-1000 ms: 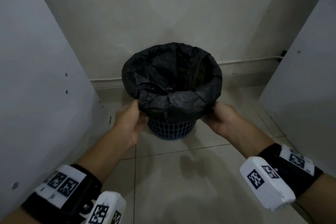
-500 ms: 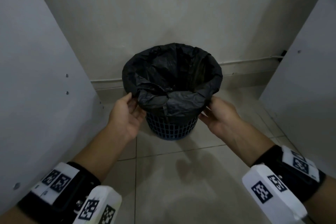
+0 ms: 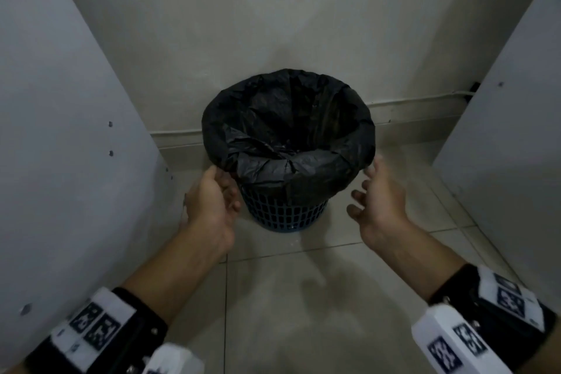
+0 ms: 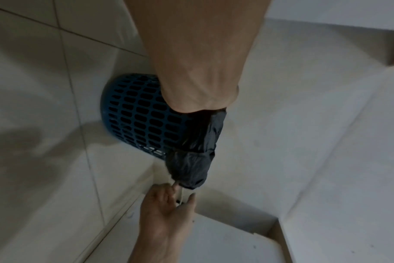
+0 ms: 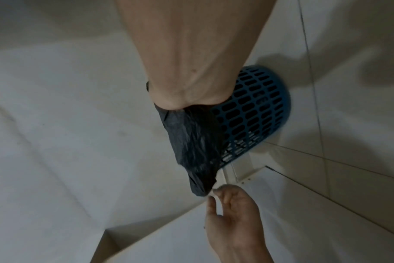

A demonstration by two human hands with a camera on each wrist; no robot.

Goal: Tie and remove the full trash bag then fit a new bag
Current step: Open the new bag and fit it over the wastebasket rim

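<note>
Black trash bag [image 3: 288, 143] lines the blue basket [image 3: 283, 212] on the floor by the far wall. Left hand [image 3: 212, 203] touches its left edge, fingers loosely curled; right hand [image 3: 379, 200] spreads wide just right of it.

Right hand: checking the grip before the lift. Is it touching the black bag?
Apart. Head view shows floor between the open right hand and the black bag.

Dim, flat, greyish light throughout, with a brighter patch on the wall [image 3: 273, 9] at the head view's upper centre. Soft shadows of the arms smear across the floor tiles [image 3: 303, 297] at lower centre and along both wrist views' outer edges. The right hand [image 3: 379, 200] is motion-blurred. Wide-angle distortion bends the side panels; wrist views are soft and noisy.
</note>
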